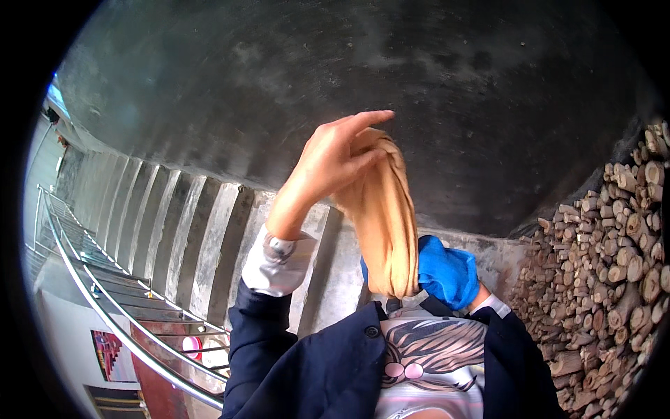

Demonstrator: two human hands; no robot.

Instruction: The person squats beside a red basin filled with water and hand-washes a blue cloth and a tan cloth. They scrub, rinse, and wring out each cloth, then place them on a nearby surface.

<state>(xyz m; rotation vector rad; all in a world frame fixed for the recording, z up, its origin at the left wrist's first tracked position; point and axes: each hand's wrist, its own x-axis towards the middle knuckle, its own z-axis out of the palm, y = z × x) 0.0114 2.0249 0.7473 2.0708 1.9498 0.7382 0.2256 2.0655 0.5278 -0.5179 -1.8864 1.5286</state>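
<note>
My left hand (333, 162) is raised in front of the dark wall, gripping the upper end of a tan cloth (382, 230) between thumb and fingers. Its index finger points out to the right, off the fabric. The cloth hangs in long twisted folds down to a bunched blue cloth (447, 272). Only the wrist edge of my right hand (479, 296) shows, low at the right. The blue cloth is gathered over that hand and hides its fingers. Where the two cloths meet, I cannot tell whether they are joined or merely touching.
A dark plastered wall (433, 84) rises ahead. Concrete steps (209, 244) run off to the left, bordered by a metal railing (105, 307). Cut firewood (614, 279) is stacked at the right. Beyond the railing, a red-and-white round object (192, 347) shows below.
</note>
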